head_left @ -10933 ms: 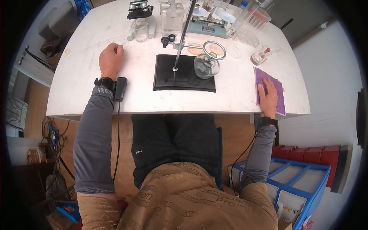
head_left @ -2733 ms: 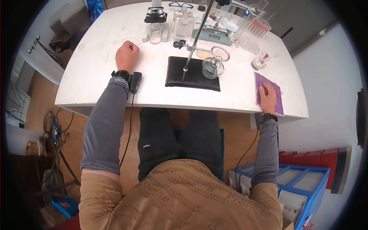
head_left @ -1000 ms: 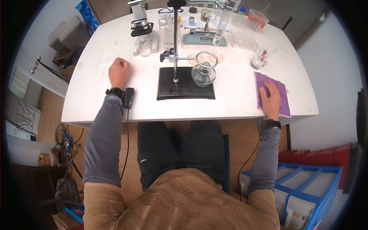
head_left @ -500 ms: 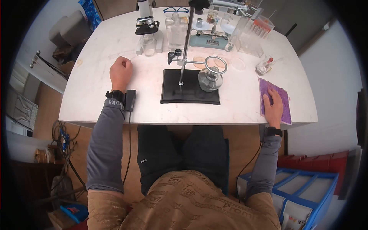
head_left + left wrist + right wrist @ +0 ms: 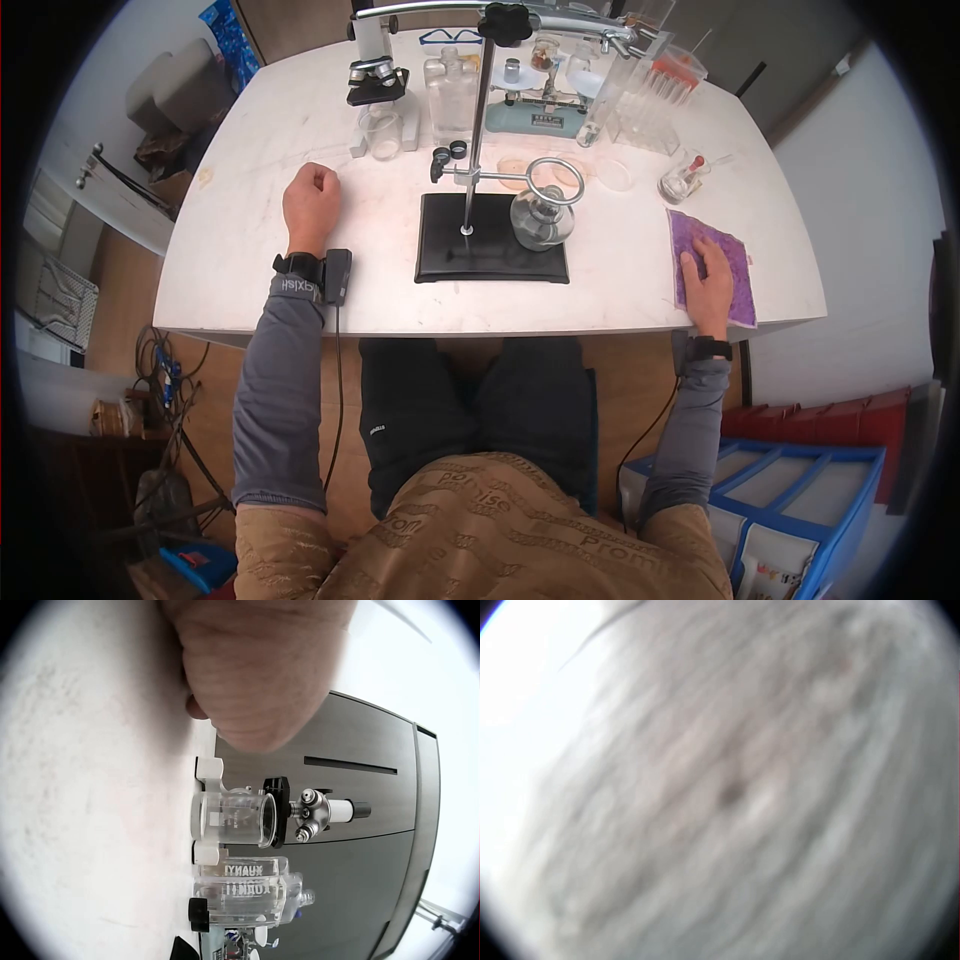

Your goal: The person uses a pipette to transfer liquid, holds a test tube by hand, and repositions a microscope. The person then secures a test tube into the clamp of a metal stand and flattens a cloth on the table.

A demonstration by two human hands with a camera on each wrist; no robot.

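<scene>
My left hand (image 5: 312, 208) rests on the white table with its fingers loosely curled and nothing visible in them; in the left wrist view its heel fills the top. Ahead of it a clear beaker (image 5: 384, 142) stands in front of a microscope (image 5: 376, 75). On the right, my right hand (image 5: 710, 285) lies with relaxed fingers on a purple cloth (image 5: 686, 230) near the table's front edge. Between the hands is a retort stand with a black base (image 5: 445, 258). A round glass vessel (image 5: 541, 230) with clear liquid sits on that base, under the ring. The right wrist view is blurred.
Behind the stand are a clear bottle (image 5: 452, 105), a pale green balance (image 5: 542, 120) and a rack with test tubes (image 5: 648, 128). A small glass vessel (image 5: 678, 185) with a red-topped piece stands beyond the cloth. Blue-framed glasses (image 5: 450, 37) lie at the back.
The head view has shifted and tilted a little, so everything moves in the picture. Both hands keep their places, the left curled on the table, the right on the cloth.
</scene>
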